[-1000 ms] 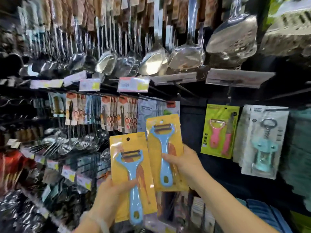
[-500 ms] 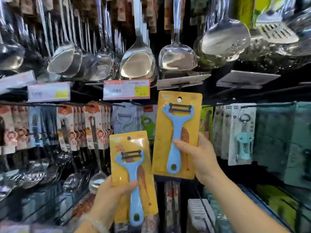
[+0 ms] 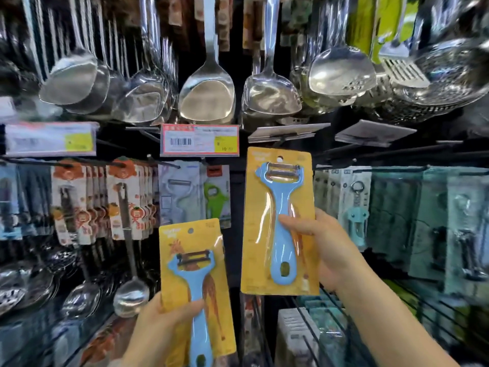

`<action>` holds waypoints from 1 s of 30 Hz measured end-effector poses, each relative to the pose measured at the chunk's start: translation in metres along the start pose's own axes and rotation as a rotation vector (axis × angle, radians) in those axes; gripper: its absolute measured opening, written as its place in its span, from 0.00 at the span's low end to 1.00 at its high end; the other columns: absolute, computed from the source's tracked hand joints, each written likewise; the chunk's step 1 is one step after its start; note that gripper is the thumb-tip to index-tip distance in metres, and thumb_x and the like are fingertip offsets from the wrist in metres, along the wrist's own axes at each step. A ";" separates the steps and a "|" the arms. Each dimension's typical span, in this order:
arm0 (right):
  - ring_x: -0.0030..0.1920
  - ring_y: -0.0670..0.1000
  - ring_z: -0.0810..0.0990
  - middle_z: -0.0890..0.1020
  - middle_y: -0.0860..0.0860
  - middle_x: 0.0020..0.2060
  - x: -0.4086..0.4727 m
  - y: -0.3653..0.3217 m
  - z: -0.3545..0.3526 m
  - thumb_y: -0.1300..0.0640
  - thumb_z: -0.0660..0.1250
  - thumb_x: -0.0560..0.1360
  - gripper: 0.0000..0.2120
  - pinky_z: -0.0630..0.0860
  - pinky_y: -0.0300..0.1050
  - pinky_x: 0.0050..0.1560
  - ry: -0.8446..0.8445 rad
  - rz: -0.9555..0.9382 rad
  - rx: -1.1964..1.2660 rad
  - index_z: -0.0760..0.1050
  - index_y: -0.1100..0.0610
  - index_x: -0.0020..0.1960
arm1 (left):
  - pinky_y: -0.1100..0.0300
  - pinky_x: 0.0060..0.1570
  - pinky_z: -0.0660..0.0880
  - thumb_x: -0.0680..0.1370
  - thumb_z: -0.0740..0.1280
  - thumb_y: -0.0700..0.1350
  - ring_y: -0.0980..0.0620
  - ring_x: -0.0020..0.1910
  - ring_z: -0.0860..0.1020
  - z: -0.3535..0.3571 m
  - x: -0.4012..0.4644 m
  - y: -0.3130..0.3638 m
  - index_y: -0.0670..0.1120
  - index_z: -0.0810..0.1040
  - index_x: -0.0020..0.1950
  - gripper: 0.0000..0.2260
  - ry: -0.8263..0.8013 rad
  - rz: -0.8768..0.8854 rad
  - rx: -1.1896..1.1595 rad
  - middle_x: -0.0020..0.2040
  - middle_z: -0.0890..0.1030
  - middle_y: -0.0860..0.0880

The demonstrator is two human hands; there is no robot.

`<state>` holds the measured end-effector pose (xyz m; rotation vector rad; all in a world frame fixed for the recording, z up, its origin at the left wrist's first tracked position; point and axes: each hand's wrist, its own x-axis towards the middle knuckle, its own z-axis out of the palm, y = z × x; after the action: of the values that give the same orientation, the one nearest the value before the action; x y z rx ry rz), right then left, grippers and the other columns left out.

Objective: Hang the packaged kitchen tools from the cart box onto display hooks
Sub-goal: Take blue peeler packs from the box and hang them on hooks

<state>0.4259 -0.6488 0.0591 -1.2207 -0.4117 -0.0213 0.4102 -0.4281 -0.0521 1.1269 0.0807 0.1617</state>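
I hold two packaged peelers, each a blue peeler on a yellow card. My right hand (image 3: 326, 247) grips the upper peeler pack (image 3: 267, 207) by its right edge, thumb across the handle. That pack is raised upright in front of the dark gap in the display, its hang hole just below the tilted blank tag holder (image 3: 288, 132). My left hand (image 3: 161, 329) grips the lower peeler pack (image 3: 185, 250) from the bottom, held lower and to the left. The hook behind the raised pack is hidden. The cart box is out of view.
Steel ladles and spatulas (image 3: 209, 94) hang in a row above. A red-bordered price tag (image 3: 199, 140) sits left of the raised pack. Carded tools (image 3: 119, 202) hang to the left, a white peeler pack (image 3: 180, 192) beside them, teal keyring packs (image 3: 354, 205) to the right. Boxed goods (image 3: 299, 335) stand below.
My right hand has lifted its peeler pack higher and a little rightward, up under the tag holders. The left pack stayed low. My view has moved closer to the display.
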 end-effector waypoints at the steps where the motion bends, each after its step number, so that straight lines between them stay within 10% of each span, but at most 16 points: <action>1: 0.36 0.55 0.85 0.85 0.57 0.41 0.000 -0.001 0.000 0.68 0.67 0.71 0.08 0.83 0.50 0.37 0.003 0.007 -0.009 0.77 0.60 0.49 | 0.35 0.53 0.74 0.45 0.80 0.34 0.31 0.45 0.81 0.000 0.000 -0.001 0.35 0.81 0.46 0.30 0.003 -0.001 -0.006 0.45 0.83 0.33; 11: 0.37 0.55 0.85 0.86 0.56 0.40 -0.002 -0.007 0.000 0.67 0.68 0.71 0.08 0.83 0.51 0.38 0.000 0.000 -0.050 0.77 0.58 0.48 | 0.35 0.57 0.73 0.62 0.71 0.28 0.30 0.48 0.80 0.008 0.005 -0.002 0.33 0.79 0.52 0.18 0.037 0.025 -0.007 0.47 0.82 0.32; 30: 0.45 0.54 0.84 0.84 0.53 0.47 0.000 -0.022 -0.021 0.63 0.73 0.68 0.16 0.80 0.58 0.50 0.074 -0.146 -0.452 0.71 0.53 0.52 | 0.37 0.54 0.75 0.61 0.71 0.29 0.32 0.44 0.82 0.024 0.007 0.000 0.33 0.78 0.51 0.18 0.093 0.085 0.030 0.44 0.84 0.34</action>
<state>0.4270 -0.6759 0.0726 -1.6258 -0.4442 -0.2973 0.4210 -0.4486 -0.0420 1.1535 0.1189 0.2894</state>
